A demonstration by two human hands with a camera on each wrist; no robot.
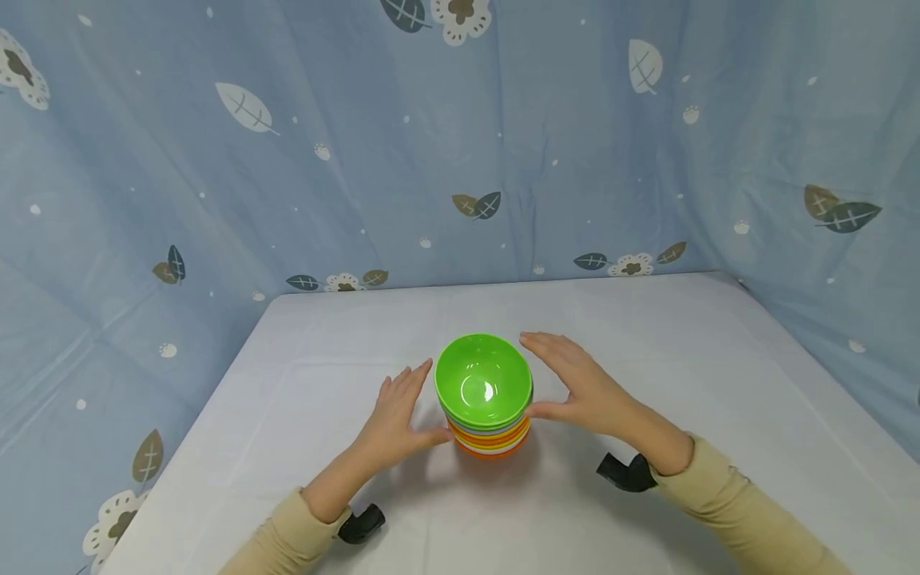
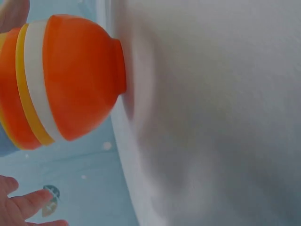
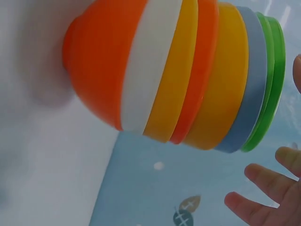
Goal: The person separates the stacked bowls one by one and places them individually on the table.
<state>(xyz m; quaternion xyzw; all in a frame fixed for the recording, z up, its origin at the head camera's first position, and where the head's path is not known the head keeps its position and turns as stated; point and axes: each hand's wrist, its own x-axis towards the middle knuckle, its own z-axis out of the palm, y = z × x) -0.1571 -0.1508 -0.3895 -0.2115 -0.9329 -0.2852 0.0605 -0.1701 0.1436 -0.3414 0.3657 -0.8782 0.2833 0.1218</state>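
Note:
A stack of nested bowls stands upright on the table, topped by a green bowl (image 1: pixel 483 382). Below it in the right wrist view come a blue-grey bowl (image 3: pixel 247 89), yellow and orange ones, a white bowl (image 3: pixel 148 70) and an orange bowl (image 3: pixel 103 66) at the base. My left hand (image 1: pixel 394 419) is at the stack's left side, fingers spread, thumb tip right by the lower rims. On the other side my right hand (image 1: pixel 578 387) is spread too, its thumb close to the rims below the green one. Neither hand has its fingers curled round the bowls.
A white cloth covers the table (image 1: pixel 345 335). Behind and at both sides hangs a blue curtain (image 1: pixel 402 160) with leaf and flower prints. Black straps (image 1: pixel 362 525) show at both wrists, beside beige sleeves (image 1: pixel 747 511).

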